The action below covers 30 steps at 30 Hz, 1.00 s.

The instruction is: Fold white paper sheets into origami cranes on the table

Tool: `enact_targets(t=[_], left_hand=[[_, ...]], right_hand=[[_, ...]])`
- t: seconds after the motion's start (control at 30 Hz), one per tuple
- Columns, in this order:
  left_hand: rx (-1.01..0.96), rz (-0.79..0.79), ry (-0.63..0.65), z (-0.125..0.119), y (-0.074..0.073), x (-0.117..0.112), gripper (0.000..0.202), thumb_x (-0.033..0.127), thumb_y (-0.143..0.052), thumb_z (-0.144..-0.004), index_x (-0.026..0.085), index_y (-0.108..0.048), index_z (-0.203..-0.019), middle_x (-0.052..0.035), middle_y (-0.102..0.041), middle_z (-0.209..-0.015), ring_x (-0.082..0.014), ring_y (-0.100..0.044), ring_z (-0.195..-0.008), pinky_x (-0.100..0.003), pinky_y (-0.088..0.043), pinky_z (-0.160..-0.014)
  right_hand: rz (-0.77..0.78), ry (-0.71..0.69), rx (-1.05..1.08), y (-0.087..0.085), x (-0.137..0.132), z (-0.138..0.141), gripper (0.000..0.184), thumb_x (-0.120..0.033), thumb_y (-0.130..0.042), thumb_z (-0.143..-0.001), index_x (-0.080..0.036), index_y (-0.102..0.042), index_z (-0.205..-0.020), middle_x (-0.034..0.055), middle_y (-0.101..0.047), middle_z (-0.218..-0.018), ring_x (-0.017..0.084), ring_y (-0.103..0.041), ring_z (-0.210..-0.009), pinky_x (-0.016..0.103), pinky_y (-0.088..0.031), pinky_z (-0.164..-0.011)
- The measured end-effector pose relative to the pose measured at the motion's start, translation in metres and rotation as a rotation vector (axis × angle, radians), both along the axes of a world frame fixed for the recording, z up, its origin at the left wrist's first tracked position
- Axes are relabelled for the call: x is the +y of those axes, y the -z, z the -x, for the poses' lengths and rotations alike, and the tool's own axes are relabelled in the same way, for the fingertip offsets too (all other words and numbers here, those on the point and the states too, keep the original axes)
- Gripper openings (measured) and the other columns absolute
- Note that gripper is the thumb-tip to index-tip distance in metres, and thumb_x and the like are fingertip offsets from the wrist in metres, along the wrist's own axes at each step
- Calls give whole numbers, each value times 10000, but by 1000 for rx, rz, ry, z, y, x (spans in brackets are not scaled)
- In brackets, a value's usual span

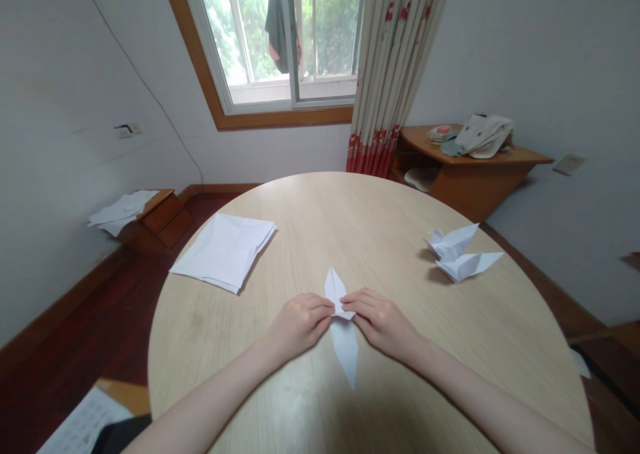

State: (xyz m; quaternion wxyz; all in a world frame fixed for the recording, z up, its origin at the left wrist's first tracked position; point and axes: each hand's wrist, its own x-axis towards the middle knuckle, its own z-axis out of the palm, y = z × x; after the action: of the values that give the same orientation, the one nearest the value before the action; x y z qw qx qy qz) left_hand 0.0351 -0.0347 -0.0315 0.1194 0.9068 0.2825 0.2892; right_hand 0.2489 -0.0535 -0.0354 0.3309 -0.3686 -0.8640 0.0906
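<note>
A narrow white folded paper lies on the round wooden table, long and pointed at both ends. My left hand presses on its left side near the middle, the fingertips on the paper. From the other side my right hand pinches the same spot, thumb and fingers closed at the paper's edge. A small raised fold shows between the fingertips. To the right stand two folded paper cranes, close together. At the left lies a stack of square white paper sheets.
The round table has a curved rim. Behind it are a window and a patterned curtain. A wooden desk with a cloth bag stands back right. Papers rest on a low cabinet at left.
</note>
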Motion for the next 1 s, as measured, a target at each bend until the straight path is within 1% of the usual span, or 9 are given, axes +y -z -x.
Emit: enact_targets(t=[0.1, 0.2, 0.3, 0.43, 0.53, 0.6, 0.67, 0.83, 1.0], left_hand=[[-66, 40, -19, -2, -1, 0, 246, 246, -471, -957, 164, -681, -861, -52, -712, -877, -176, -643, -817, -314, -517, -752], [-102, 61, -20, -3, -3, -2, 251, 260, -490, -949, 161, -670, -806, -57, -693, -855, -177, -623, -806, -319, -495, -743], [-109, 108, -19, -3, -6, -4, 240, 282, -507, -936, 167, -664, -797, -60, -681, -862, -180, -612, -816, -330, -482, -760], [-103, 208, -34, -4, -10, -6, 212, 272, -536, -909, 164, -632, -755, -66, -661, -923, -193, -593, -884, -338, -478, -808], [-64, 266, -45, -5, -12, -7, 167, 269, -531, -912, 165, -633, -831, -72, -636, -989, -200, -570, -951, -344, -475, -856], [-37, 283, -47, -5, -13, -8, 153, 270, -518, -924, 168, -631, -910, -72, -621, -1020, -200, -555, -982, -347, -467, -884], [-14, 286, -53, -6, -14, -8, 149, 266, -506, -935, 168, -618, -947, -70, -611, -1031, -201, -541, -997, -349, -460, -899], [30, 303, -85, -8, -14, -8, 139, 264, -484, -955, 164, -574, -991, -68, -589, -1011, -209, -522, -986, -355, -455, -888], [10, 343, -107, -7, -11, -6, 110, 267, -531, -936, 161, -551, -958, -62, -573, -980, -208, -518, -948, -349, -454, -850]], right_hand=[[67, 21, 16, -3, 0, 1, 184, -160, -468, -927, -183, -651, -930, 77, -710, -930, 201, -642, -882, 353, -540, -773], [104, 19, 19, -8, -2, 2, 173, -201, -460, -939, -187, -628, -905, 76, -694, -924, 202, -630, -873, 347, -526, -762], [137, -2, 22, -13, -5, 3, 170, -222, -446, -946, -183, -605, -901, 84, -675, -932, 206, -617, -878, 346, -517, -764], [205, 2, 34, -18, -8, 4, 152, -225, -427, -951, -186, -571, -920, 85, -643, -925, 200, -607, -860, 326, -509, -743], [237, 2, 65, -19, -8, 4, 135, -216, -426, -949, -197, -550, -900, 75, -629, -912, 188, -600, -833, 312, -500, -728], [252, 3, 86, -18, -8, 4, 127, -208, -429, -946, -201, -539, -881, 68, -621, -902, 180, -595, -816, 302, -494, -721], [257, 8, 99, -17, -7, 4, 125, -199, -432, -944, -204, -528, -866, 62, -612, -893, 175, -589, -806, 295, -487, -715], [266, 18, 136, -14, -6, 5, 125, -199, -448, -939, -205, -507, -830, 53, -596, -864, 168, -577, -781, 287, -474, -696], [290, 38, 182, -13, -5, 7, 108, -203, -486, -917, -205, -507, -811, 40, -585, -831, 158, -565, -739, 276, -476, -668]])
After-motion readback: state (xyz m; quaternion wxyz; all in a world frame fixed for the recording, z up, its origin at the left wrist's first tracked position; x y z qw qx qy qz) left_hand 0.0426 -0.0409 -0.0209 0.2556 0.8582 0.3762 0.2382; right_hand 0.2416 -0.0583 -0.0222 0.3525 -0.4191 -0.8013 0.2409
